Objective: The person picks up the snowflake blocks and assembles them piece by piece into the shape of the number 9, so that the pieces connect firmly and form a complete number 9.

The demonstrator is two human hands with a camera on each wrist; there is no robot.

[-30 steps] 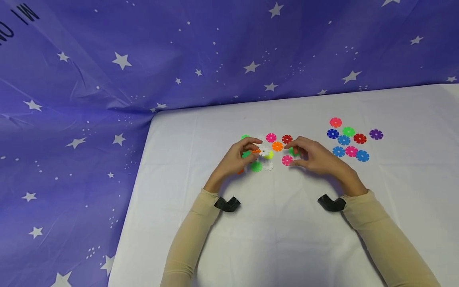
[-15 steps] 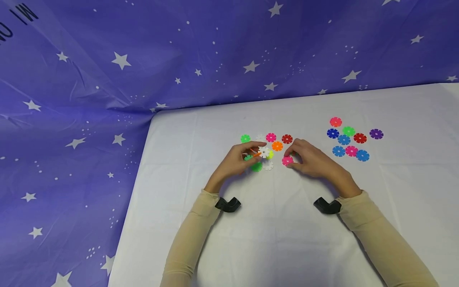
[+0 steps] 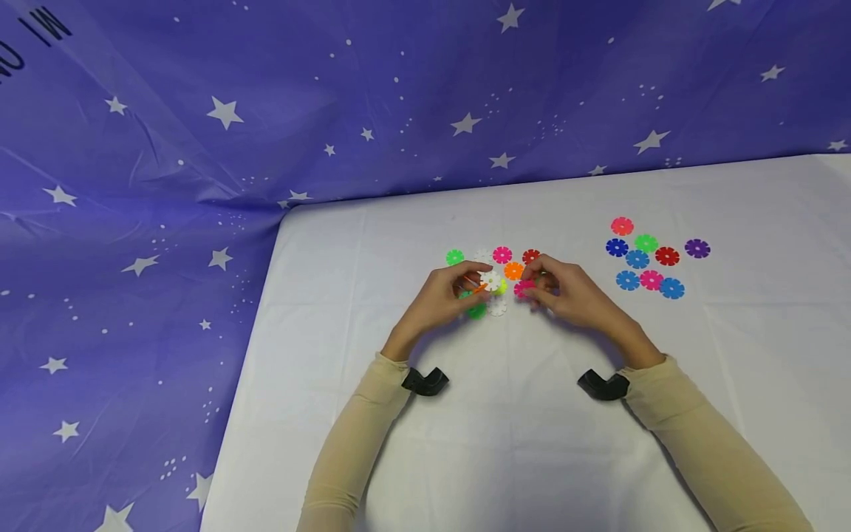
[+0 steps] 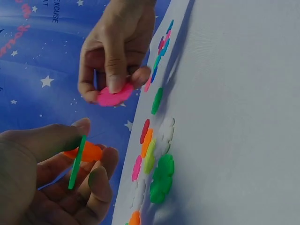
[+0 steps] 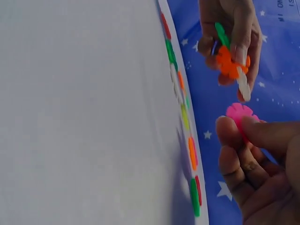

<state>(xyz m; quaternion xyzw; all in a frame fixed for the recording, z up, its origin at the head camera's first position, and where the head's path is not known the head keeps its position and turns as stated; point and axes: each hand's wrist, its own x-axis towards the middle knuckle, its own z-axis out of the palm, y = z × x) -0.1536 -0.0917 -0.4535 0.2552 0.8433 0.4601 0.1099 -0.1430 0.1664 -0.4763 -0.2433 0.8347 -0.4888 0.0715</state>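
Note:
My left hand (image 3: 440,297) pinches a small chain of notched plastic discs above the table. In the right wrist view the chain shows a green disc (image 5: 222,33), an orange disc (image 5: 227,63) and a white disc (image 5: 243,85) slotted together at angles. Between thumb and fingers my right hand (image 3: 573,295) grips a single pink disc (image 5: 241,115), raised off the cloth. The pink disc and the white one face each other with a small gap. Loose discs lie below both hands, among them an orange disc (image 3: 514,271) and a green disc (image 3: 476,309).
A second group of loose discs lies to the right, with a purple disc (image 3: 697,248) at its outer side. White cloth covers the table (image 3: 465,443). A blue starry curtain (image 3: 399,96) hangs behind and to the left.
My right hand has closed its fingers on the pink disc, lifted it from the table and carried it left toward the chain. The left hand stays nearly in place, its chain slightly turned.

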